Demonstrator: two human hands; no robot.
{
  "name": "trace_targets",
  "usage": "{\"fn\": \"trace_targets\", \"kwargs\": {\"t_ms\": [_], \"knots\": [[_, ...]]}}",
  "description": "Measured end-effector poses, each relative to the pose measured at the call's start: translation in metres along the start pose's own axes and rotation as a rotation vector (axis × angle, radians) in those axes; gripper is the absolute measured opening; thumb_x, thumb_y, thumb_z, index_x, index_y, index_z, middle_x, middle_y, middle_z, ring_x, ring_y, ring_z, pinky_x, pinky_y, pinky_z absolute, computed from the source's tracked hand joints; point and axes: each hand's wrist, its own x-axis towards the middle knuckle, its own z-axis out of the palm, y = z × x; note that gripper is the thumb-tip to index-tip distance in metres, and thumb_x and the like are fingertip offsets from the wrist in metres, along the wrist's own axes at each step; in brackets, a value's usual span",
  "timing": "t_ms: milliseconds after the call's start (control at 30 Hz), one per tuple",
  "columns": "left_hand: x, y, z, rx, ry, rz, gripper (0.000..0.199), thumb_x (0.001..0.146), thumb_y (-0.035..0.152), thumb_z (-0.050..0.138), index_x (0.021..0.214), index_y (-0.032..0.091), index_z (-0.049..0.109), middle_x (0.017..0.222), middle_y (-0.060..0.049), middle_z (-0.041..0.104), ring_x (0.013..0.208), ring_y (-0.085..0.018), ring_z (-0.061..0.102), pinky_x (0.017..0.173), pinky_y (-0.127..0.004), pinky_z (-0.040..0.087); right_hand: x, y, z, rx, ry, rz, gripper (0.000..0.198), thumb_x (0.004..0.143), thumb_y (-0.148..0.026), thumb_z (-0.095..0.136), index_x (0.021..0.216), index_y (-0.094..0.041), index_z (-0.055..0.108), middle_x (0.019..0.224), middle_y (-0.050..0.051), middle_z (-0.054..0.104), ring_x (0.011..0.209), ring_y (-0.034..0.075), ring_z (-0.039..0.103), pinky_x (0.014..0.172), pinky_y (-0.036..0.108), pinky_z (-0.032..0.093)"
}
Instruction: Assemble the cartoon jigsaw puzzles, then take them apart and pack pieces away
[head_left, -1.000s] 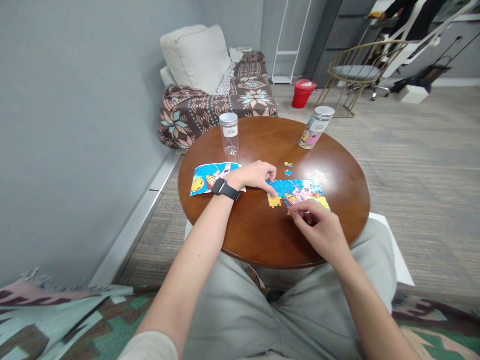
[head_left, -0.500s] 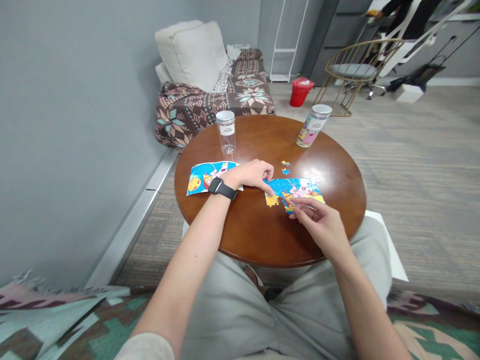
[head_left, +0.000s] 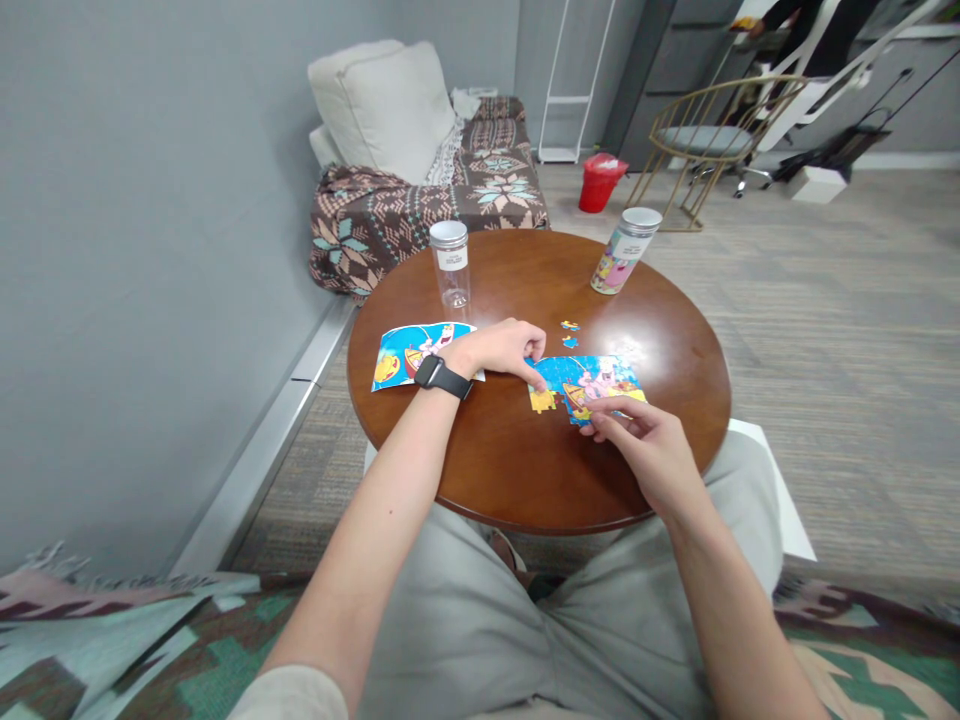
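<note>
Part-built jigsaw (head_left: pixel 581 372) lies flat on the tabletop (head_left: pixel 517 470), btwn the 2 hands; its near edge is notched, w/ bare wood showing btwn the yellow bit at L and the boat section. L hand (head_left: pixel 502 347): thumb down on the jigsaw's L end, thumb & fingers apart, w/ the other fingers curled in. R hand (head_left: pixel 645 440): thumb & index close together at the near edge; can't tell if a pc is pinched there, the fingers hide it.

To do this bit well, IMO: keep the L thumb's pressure light but steady so the joined pcs don't creep; line up tab & slot before pushing; press straight down w/ a fingertip rather than shoving sideways, or neighbouring pcs could pop up. Check shape + colour vs the printed sheet (head_left: pixel 397 350), which is partly under the L forearm; shifting the arm a touch would prob help. The 2 loose pcs (head_left: pixel 571 334) sit just beyond the jigsaw's far edge, well within reach.

Labels: see-through jar (head_left: pixel 453 285) has a white sticker w/ a few dark lines of print, too small to read. Printed jar (head_left: pixel 616 268), far R, has a similar pale label, also unreadable, above yellow & pink cartoon figs. Both have silvery lids. Watch (head_left: pixel 429 371) on L wrist: dark screen, no brand legible. No readable wording on jigsaw or sheet AFAICT.
</note>
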Motion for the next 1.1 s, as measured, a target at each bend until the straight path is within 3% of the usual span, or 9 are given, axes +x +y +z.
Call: {"fn": "trace_targets", "kwargs": {"t_ms": [600, 867, 1100], "knots": [[0.0004, -0.0010, 0.0002, -0.005, -0.005, 0.006, 0.041, 0.061, 0.051, 0.078, 0.074, 0.018, 0.059, 0.066, 0.005, 0.050, 0.061, -0.011, 0.043, 0.057, -0.026, 0.023, -0.0015, -0.0002, 0.0016, 0.011, 0.012, -0.056, 0.025, 0.070, -0.041, 0.077, 0.077, -0.019, 0.071, 0.074, 0.005, 0.073, 0.061, 0.017, 0.067, 0.052, 0.027, 0.053], [0.0012, -0.0032, 0.0009, 0.002, -0.003, 0.010, 0.040, 0.061, 0.051, 0.079, 0.074, 0.018, 0.060, 0.067, 0.005, 0.051, 0.061, -0.011, 0.043, 0.057, -0.026, 0.023, -0.0014, 0.0012, 0.0009, 0.012, 0.009, -0.038, 0.028, 0.071, -0.042, 0.076, 0.085, -0.019, 0.073, 0.084, 0.007, 0.075, 0.065, 0.018, 0.068, 0.057, 0.030, 0.056], [0.0015, -0.0051, 0.0014, 0.008, 0.004, 0.014, 0.040, 0.062, 0.050, 0.078, 0.077, 0.018, 0.061, 0.068, 0.004, 0.052, 0.061, -0.011, 0.043, 0.057, -0.026, 0.023, -0.0012, 0.0006, 0.0008, 0.014, -0.003, -0.054, 0.025, 0.072, -0.041, 0.075, 0.085, -0.020, 0.070, 0.079, 0.005, 0.072, 0.066, 0.018, 0.068, 0.059, 0.031, 0.056]]}}
